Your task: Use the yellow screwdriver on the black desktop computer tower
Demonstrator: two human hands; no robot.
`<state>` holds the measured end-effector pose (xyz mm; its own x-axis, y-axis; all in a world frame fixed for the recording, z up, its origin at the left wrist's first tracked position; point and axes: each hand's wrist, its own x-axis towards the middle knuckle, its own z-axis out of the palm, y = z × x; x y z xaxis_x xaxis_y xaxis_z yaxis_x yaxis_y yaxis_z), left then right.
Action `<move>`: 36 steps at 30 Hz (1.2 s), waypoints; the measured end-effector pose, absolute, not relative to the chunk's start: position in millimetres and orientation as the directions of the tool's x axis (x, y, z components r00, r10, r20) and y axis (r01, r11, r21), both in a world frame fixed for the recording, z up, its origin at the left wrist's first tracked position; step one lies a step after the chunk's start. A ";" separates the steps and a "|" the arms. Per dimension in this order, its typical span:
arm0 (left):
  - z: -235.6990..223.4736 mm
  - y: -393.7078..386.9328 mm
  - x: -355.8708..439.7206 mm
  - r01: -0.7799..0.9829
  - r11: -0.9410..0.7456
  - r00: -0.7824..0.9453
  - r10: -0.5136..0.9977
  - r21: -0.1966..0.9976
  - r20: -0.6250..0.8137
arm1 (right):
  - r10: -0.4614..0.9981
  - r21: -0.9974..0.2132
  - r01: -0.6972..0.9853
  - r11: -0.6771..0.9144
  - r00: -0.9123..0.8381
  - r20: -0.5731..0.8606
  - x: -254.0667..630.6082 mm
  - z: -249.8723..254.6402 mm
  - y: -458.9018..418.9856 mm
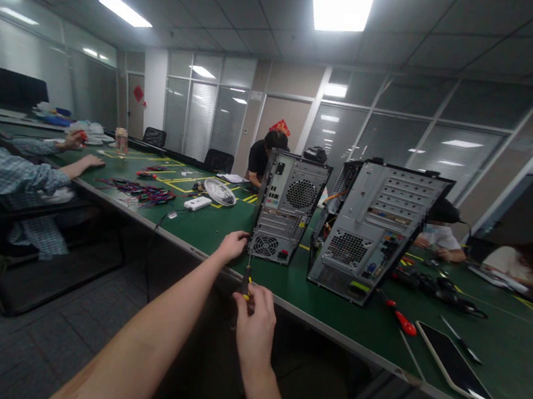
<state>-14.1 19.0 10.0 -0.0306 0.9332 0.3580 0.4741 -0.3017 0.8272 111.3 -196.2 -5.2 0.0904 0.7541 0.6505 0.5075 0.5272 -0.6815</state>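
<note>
A grey computer tower stands upright on the green table, its back panel toward me. My left hand rests against the lower left corner of that tower, fingers curled on the case edge. My right hand is closed round the yellow-and-black handle of a screwdriver, whose shaft points up toward the tower's bottom edge. A second, larger tower stands just to the right, also back-on and tilted a little.
A red-handled screwdriver, a tablet and a thin tool lie at the right. A small fan, a white power strip and cables lie left. People sit round the table; a sleeved arm reaches in at left.
</note>
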 end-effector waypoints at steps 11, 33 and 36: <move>10.5 18.5 -14.6 0.466 -0.292 -0.033 0.938 0.835 0.346 | 0.716 -0.640 0.527 0.559 0.081 0.693 112.6 -5.7 -197.1; 6.7 22.6 -14.7 0.472 -0.311 -0.027 0.930 0.825 0.366 | 0.692 -0.616 0.534 0.579 0.078 0.718 110.7 -8.1 -196.3; 6.4 23.2 -15.3 0.476 -0.309 -0.026 0.931 0.823 0.365 | 0.700 -0.634 0.514 0.578 0.087 0.709 110.8 -8.8 -195.7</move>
<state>-15.3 23.2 6.4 -0.0259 0.9307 0.3648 0.4760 -0.3094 0.8232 110.8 -195.7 -8.8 0.0873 0.6996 0.7091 0.5144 0.5780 -0.6335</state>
